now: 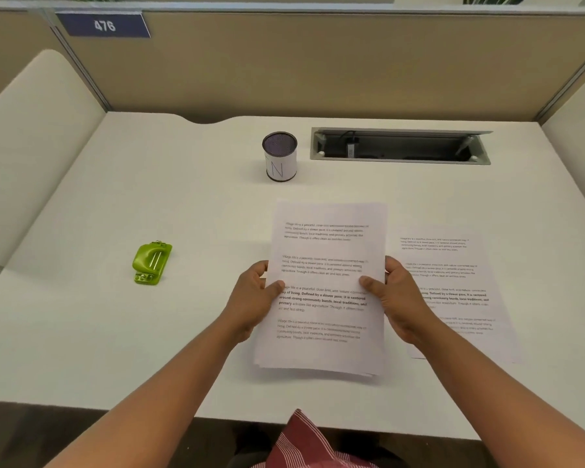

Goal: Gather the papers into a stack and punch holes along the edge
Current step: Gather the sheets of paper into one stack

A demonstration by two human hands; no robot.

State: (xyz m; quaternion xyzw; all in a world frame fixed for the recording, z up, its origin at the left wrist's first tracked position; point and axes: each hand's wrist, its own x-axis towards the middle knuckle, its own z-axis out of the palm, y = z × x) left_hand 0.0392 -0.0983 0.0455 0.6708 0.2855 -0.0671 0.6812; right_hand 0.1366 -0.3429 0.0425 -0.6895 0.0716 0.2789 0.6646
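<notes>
1. Desk point(122, 204): white and slick, carries everything. Risk: anything laid flat skids when nudged, so squaring the sheets against the top could push them out of line.
2. Loose sheet point(460, 265): lies flat just right of the right hand, partly under that wrist. Risk: it gets left out and punched separately, or the forearm drags it toward the near edge.
3. Stack of papers point(325, 282): held between both hands, tilted up off the desk. Bottom edge is ragged, corners stepped. Risk: punching now puts holes out of register across the sheets.
4. Left hand point(254, 298): closed on the stack's left edge, thumb on top, fingers underneath. Right hand point(395, 298): same pinch on the right edge. Risk: grip sits mid-height only, so top and bottom are free to fan or sag if either hand lets go to reach.
5. Pen cup point(279, 156): beyond the hands, well apart. Low risk.
6. Green hole punch point(151, 263): well left of the left hand, untouched. Risk: one-handed reach leaves the stack half-supported.
</notes>
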